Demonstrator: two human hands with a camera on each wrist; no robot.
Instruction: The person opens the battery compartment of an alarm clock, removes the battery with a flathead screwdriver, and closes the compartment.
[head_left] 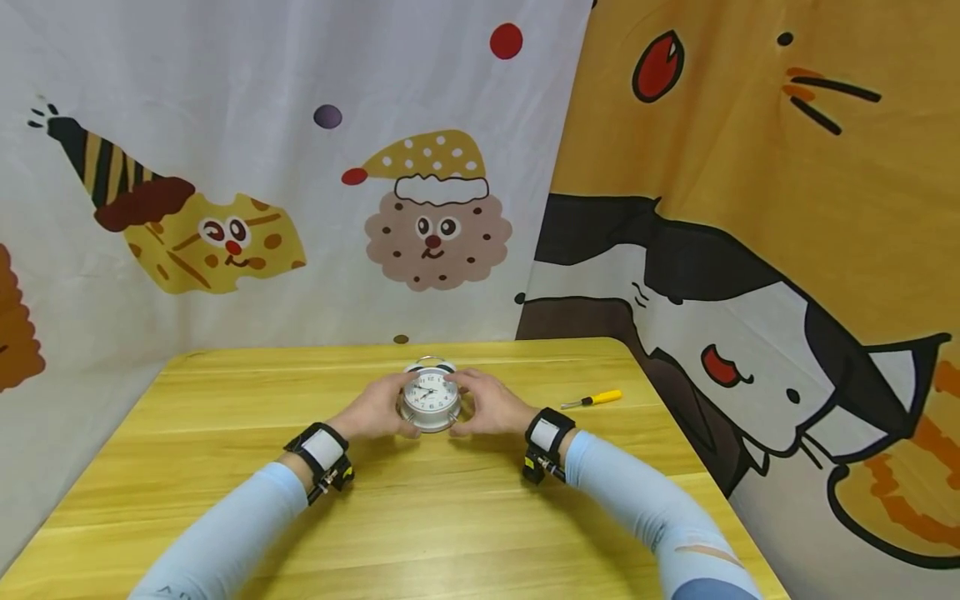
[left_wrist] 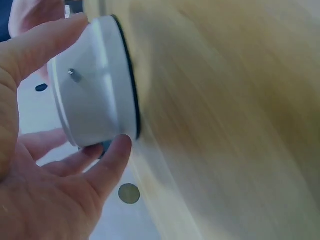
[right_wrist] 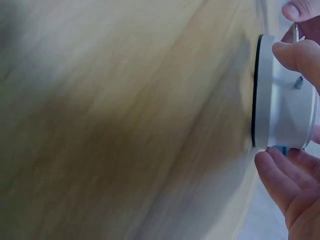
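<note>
A white twin-bell alarm clock [head_left: 431,395] is between my two hands, near the far side of the table, its dial facing up toward the head camera. My left hand [head_left: 378,407] holds its left side; in the left wrist view the thumb and fingers [left_wrist: 112,162] curve around the pale casing [left_wrist: 95,100]. From the other side my right hand [head_left: 491,406] grips it, with thumb and fingers spread around the casing [right_wrist: 285,112] in the right wrist view. The clock's dark-rimmed back is toward the wood; whether it touches cannot be seen.
A small tool with a yellow handle [head_left: 604,397], looking like a screwdriver, lies on the wooden table [head_left: 442,525] to the right of my right hand. Behind the table hangs a printed cloth [head_left: 262,167] with cartoon figures, continuing along the right side.
</note>
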